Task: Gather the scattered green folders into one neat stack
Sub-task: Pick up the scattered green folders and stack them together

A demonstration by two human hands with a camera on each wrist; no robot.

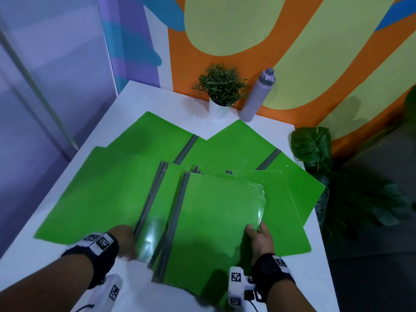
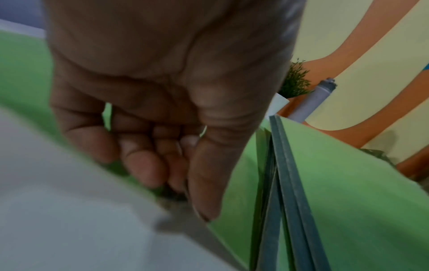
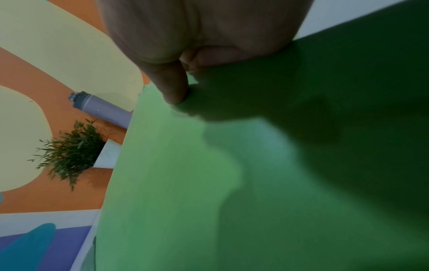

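Presently the right hand point(image 1: 258, 238) is pinching the green folder stack point(image 1: 216, 217) by its right edge, the left hand point(image 1: 125, 239) is gripping a lower folder point(image 1: 161, 199) near its spine, and other folders point(image 1: 148, 136) are lying across the counter point(image 1: 146, 97)

Green folders point(image 1: 216, 212) with grey spines overlap, fanned across the table.
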